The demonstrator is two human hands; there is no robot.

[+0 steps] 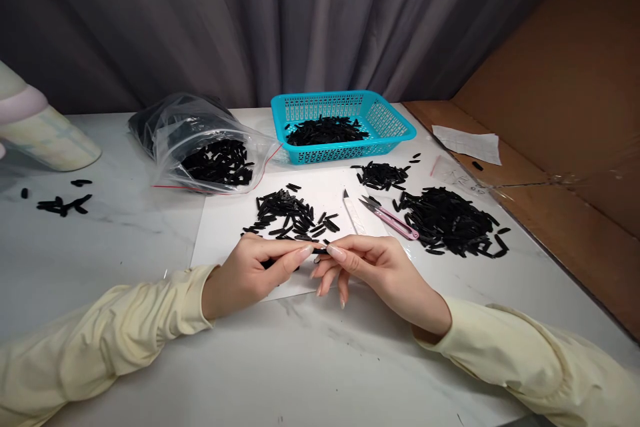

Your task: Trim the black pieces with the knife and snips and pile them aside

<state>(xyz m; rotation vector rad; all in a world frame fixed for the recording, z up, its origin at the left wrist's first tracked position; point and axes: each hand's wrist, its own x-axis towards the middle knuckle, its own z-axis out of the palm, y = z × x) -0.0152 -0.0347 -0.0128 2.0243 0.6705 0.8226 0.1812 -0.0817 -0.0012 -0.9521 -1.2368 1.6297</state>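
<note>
Between my two hands, above the near edge of a white sheet (215, 233), is a small black strip (320, 251). My left hand (265, 270) pinches its left end between thumb and index finger. At its right end my right hand (375, 267) pinches it too, the other fingers loosely spread below. A loose pile of black pieces (287, 210) lies on the sheet just beyond my hands. A white-handled craft knife (355, 213) and pink thread snips (393, 219) rest to the right of that pile.
A blue basket (345, 152) and an open plastic bag (173, 170) hold black pieces at the back. A large black pile (450, 220) and a smaller one (384, 175) lie right. A pale cylindrical object (55, 137) is at left; cardboard (565, 147) borders the right side.
</note>
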